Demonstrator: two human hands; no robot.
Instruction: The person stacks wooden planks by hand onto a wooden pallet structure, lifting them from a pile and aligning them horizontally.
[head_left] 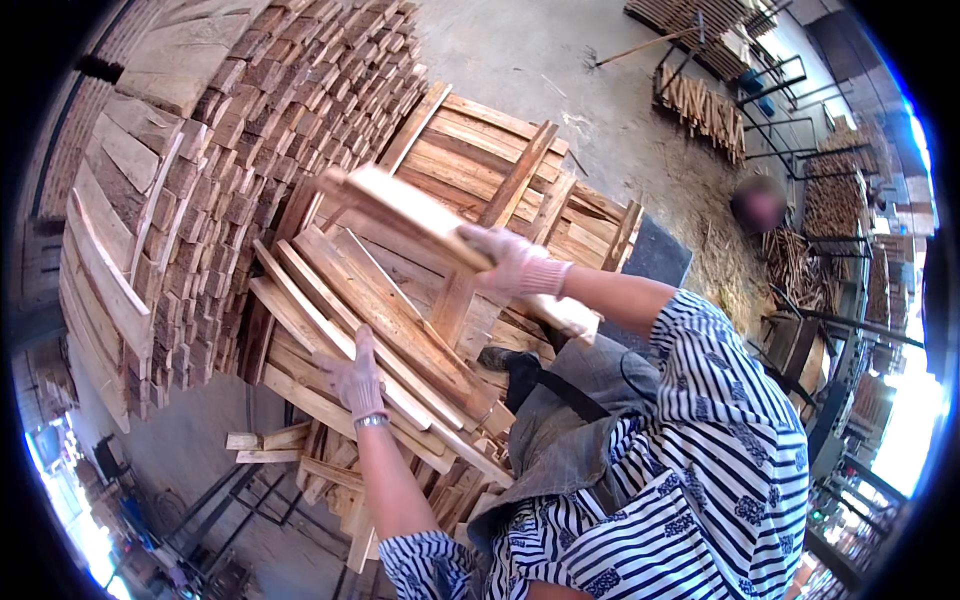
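Observation:
My right hand (512, 262), in a pale knitted glove, is closed around the middle of a long wooden board (405, 205). That board is raised above the stack and slants from upper left to lower right, its far end smeared by motion. My left hand (355, 382), gloved too, rests with fingers spread on several loose boards (400, 340). Those long, rough-edged boards lie side by side beneath it, fanned slightly. Below and beyond them, a layer of wider planks (460, 160) shows, with narrow cross strips (520, 175) lying over it.
A tall stack of rough-ended boards (250, 150) stands close on the left. Offcuts (335, 465) jut out near my left forearm. A long-handled tool (645, 48) lies on the concrete floor (530, 50). Metal racks (800, 150) with wood bundles (700, 115) line the right, near another person (760, 205).

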